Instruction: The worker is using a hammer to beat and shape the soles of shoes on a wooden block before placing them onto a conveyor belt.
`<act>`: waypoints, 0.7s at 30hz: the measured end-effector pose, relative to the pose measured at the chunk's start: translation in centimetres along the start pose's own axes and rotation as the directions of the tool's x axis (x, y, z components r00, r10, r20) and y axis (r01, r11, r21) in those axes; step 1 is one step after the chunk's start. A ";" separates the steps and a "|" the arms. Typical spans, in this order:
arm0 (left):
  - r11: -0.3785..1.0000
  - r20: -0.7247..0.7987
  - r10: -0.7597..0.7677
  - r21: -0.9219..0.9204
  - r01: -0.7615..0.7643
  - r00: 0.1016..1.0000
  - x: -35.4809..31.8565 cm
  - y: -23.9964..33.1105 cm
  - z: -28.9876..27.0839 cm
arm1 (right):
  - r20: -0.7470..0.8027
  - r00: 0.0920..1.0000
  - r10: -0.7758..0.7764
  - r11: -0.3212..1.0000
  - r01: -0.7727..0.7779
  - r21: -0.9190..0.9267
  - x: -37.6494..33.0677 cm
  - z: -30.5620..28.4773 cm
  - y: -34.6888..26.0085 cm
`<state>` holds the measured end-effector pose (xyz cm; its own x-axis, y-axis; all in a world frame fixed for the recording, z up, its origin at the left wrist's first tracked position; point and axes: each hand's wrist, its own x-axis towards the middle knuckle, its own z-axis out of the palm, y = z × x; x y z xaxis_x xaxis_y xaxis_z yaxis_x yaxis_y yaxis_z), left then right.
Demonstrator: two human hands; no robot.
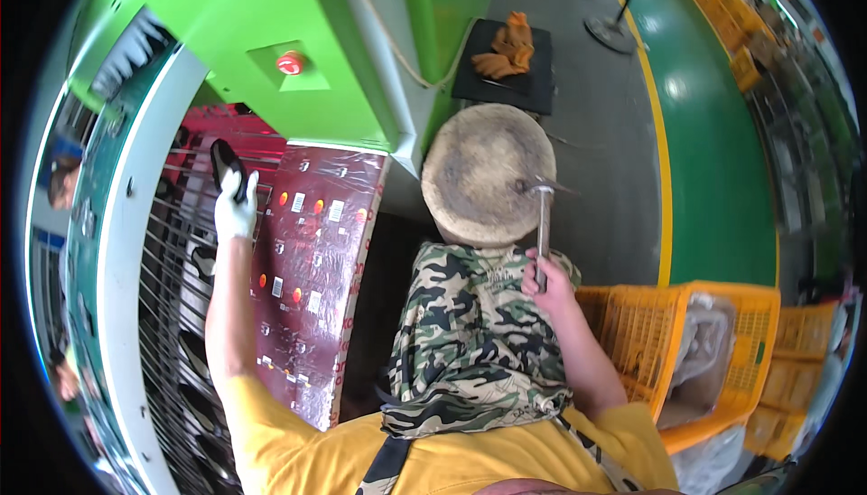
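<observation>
White-gloved left hand (236, 209) at the rack (185, 251); bare right hand (547, 284) on a hammer (543, 224).

Left hand is raised with fingers closed on a black sole (226, 163), held above the wire rack beside the green machine (262, 34); right hand is closed around the hammer's handle, head resting on the round wooden block (483, 174); a camouflage cloth (470, 341) lies just below the block; a red panel (316, 260) stands between rack and cloth; an orange crate (750, 350) sits to the right.
</observation>
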<state>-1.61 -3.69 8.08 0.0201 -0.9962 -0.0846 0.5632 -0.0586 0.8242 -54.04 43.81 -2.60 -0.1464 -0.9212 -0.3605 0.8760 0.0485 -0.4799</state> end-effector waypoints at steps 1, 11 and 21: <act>0.997 0.064 -0.057 0.054 0.053 0.996 -4.9 0.3 3.9 | -0.014 1.000 -0.015 1.000 0.015 -0.001 -0.4 -0.2 -0.3; 0.777 0.141 -0.509 0.500 0.383 0.849 -30.4 2.3 17.0 | 0.064 0.994 -0.093 0.996 0.093 -0.007 0.7 -1.1 1.0; 0.320 0.224 -0.662 0.948 -0.001 0.715 -23.1 -4.0 30.3 | 0.013 0.992 -0.126 0.985 0.127 -0.117 -1.1 0.0 1.2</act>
<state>-29.39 17.61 23.74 -0.5441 -0.6876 -0.4807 -0.6027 -0.0783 0.7941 -52.85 44.85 -2.75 -0.2501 -0.9249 -0.2865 0.7905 -0.0242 -0.6120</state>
